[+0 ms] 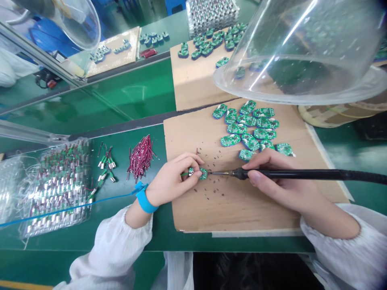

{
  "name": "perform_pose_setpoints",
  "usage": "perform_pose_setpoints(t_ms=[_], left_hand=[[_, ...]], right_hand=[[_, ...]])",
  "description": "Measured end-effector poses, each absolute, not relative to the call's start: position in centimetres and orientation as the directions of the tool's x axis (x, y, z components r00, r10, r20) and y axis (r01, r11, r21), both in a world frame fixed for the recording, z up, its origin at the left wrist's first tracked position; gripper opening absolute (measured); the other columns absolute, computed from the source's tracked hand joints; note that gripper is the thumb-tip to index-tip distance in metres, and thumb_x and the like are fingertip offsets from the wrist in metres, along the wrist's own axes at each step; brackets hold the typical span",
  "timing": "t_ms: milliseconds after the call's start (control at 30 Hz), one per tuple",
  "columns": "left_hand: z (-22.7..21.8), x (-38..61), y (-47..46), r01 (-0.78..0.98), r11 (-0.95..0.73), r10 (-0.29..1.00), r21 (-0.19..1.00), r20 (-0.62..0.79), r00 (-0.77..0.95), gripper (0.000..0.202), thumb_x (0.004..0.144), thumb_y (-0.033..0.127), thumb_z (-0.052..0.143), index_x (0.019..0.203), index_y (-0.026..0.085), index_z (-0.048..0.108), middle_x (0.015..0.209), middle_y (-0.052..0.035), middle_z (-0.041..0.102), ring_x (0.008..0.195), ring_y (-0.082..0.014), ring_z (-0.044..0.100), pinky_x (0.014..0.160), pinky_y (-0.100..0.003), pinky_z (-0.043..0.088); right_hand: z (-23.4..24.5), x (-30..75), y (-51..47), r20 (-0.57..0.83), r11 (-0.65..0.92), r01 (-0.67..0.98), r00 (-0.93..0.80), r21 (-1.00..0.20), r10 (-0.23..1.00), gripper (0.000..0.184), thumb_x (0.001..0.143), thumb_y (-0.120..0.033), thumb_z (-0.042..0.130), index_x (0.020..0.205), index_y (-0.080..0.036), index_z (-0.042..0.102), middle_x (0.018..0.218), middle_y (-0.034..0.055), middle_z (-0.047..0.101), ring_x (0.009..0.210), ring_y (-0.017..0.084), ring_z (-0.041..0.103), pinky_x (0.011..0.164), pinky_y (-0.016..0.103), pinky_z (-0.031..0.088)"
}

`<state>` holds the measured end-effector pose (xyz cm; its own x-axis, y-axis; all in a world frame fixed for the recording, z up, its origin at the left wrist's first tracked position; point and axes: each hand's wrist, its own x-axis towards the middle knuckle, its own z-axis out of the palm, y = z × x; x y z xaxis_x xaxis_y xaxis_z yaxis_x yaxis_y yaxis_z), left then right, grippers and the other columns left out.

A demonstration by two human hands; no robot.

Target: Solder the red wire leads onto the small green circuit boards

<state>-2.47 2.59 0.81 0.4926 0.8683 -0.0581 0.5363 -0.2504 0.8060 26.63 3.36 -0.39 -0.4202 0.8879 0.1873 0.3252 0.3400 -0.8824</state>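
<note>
My left hand [178, 177], with a blue wrist strap [146, 198] on its wrist, is closed on a small green circuit board [203, 174] over the cardboard sheet [193, 213]. Part of the board is hidden under the fingers, and a small silvery part with a green wire shows beside it. In my right hand [278, 177] is a black-handled soldering iron [284, 174], held like a pen. Its thin metal tip points left and meets the board's right end; whether it touches cannot be made out. Dark specks lie scattered on the cardboard around the tip.
Several green boards [249, 125] lie behind my right hand. A clear plastic hood [296, 60] hangs above them. At left are red wires [141, 158], loose wired metal parts [106, 161] and a clear tray [57, 189] of similar parts. More boards [208, 44] sit on the rear cardboard.
</note>
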Motion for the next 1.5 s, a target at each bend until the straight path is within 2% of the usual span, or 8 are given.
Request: perform_pose_setpoints(t_ms=[167, 433, 1067, 1500], left_hand=[[0.64, -2.52, 2.63, 0.536, -0.254, 0.869, 0.805, -0.053, 0.491, 0.006, 0.096, 0.016, 0.06, 0.09, 0.018, 0.059, 0.123, -0.0045, 0.066, 0.105, -0.0152, 0.063, 0.091, -0.03, 0.048], [0.64, -2.61, 2.59, 0.537, -0.262, 0.867, 0.802, -0.049, 0.496, 0.005, 0.096, 0.016, 0.059, 0.092, 0.018, 0.059, 0.124, -0.0055, 0.066, 0.1, -0.0149, 0.064, 0.084, -0.029, 0.049], [0.51, -2.62, 2.6, 0.529, -0.265, 0.866, 0.806, -0.042, 0.498, 0.005, 0.097, 0.016, 0.059, 0.092, 0.018, 0.059, 0.123, -0.0051, 0.066, 0.1, -0.0144, 0.064, 0.086, -0.029, 0.049], [0.45, -2.63, 2.63, 0.534, -0.273, 0.866, 0.8, -0.037, 0.498, 0.005, 0.097, 0.017, 0.059, 0.092, 0.019, 0.06, 0.123, -0.0053, 0.066, 0.1, -0.0149, 0.064, 0.087, -0.03, 0.049]], right_hand=[[-0.36, 26.53, 3.39, 0.206, 0.356, 0.328, -0.414, -0.875, 0.887, 0.005, 0.093, -0.029, 0.067, 0.093, -0.026, 0.062, 0.067, -0.0039, 0.063, 0.052, 0.012, 0.056, 0.048, 0.025, 0.042], [-0.52, 26.68, 3.35, 0.213, 0.361, 0.322, -0.413, -0.875, 0.886, 0.004, 0.093, -0.028, 0.067, 0.094, -0.026, 0.063, 0.068, -0.0036, 0.064, 0.053, 0.012, 0.057, 0.048, 0.025, 0.044], [-0.21, 26.43, 3.57, 0.257, 0.408, 0.346, -0.405, -0.845, 0.877, 0.005, 0.092, -0.028, 0.067, 0.09, -0.025, 0.063, 0.069, -0.0038, 0.065, 0.053, 0.01, 0.058, 0.048, 0.023, 0.045], [-0.5, 26.57, 3.47, 0.212, 0.366, 0.347, -0.41, -0.863, 0.887, 0.004, 0.092, -0.029, 0.067, 0.093, -0.026, 0.064, 0.07, -0.0032, 0.065, 0.054, 0.012, 0.058, 0.048, 0.025, 0.045]])
